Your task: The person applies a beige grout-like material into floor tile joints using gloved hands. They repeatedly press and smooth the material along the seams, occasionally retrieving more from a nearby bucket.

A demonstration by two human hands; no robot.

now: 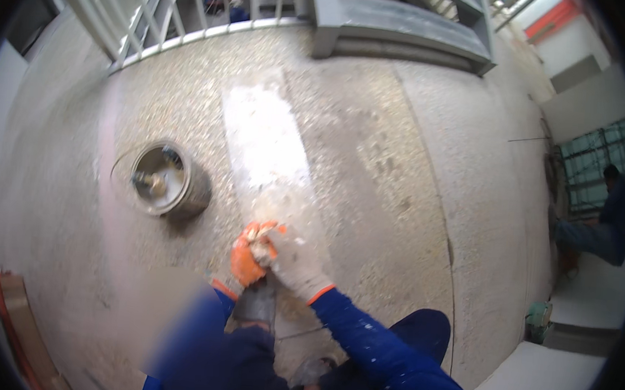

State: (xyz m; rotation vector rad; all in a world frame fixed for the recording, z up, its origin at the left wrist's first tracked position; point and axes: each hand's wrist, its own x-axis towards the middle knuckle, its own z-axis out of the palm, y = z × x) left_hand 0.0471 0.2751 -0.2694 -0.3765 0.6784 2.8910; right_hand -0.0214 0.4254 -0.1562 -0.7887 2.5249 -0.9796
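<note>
Head view: both gloved hands together low in the middle, in front of the body. Left hand (pixel 248 257), orange-coated glove, fingers curled in, meets the right hand (pixel 294 268), in a whitish glove with orange cuff, thumb side to thumb side. Whitish bit (pixel 262 252) at the meeting point; cannot tell if it's a held thing or smeared glove fingers, so cannot tell if either hand is clamped on anything. Blue sleeves (pixel 371 340) run up from the lower edge, right one flecked white. Grey boot (pixel 255 303) just below the hands.

Bucket (pixel 198 191) stands on the floor to the left and a bit beyond the hands, near but not touching. Inside: whitish stuff (pixel 176 181) and a brush-like tool (pixel 156 185), details too small. Floor (pixel 369 213) is speckled, rough; bright white strip (pixel 266 134) runs away from the hands, paint or glare, can't tell.

Far side: pale railing (pixel 219 29), grey metal frame (pixel 411 34) beside it. Right edge: another person in dark blue top (pixel 616 209), seated or crouching, well apart, near green panel (pixel 594 164). Lower left: red-edged board (pixel 25 312).
</note>
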